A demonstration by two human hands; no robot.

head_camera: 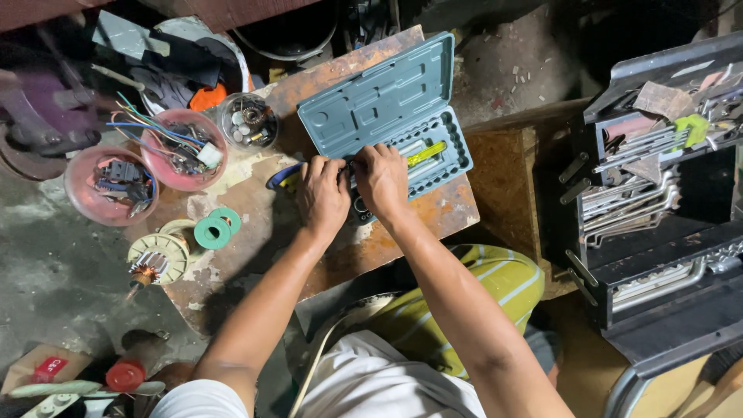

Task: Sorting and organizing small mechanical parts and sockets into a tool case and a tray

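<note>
A grey-blue plastic socket-set case (387, 101) lies open on a worn wooden board (433, 213). Its lower tray holds sockets and a yellow-handled tool (427, 152). My left hand (323, 195) and my right hand (381, 179) are close together over the front left part of the tray, fingers curled down into it. What the fingers grip is hidden under the hands. A blue and yellow tool handle (283, 177) pokes out just left of my left hand.
Two pink bowls (111, 186) (184, 147) with wires and small parts, a clear jar (248, 121), green tape rolls (217, 229) and a motor armature (155, 263) lie to the left. An open black tiered toolbox (658, 209) full of wrenches stands at the right.
</note>
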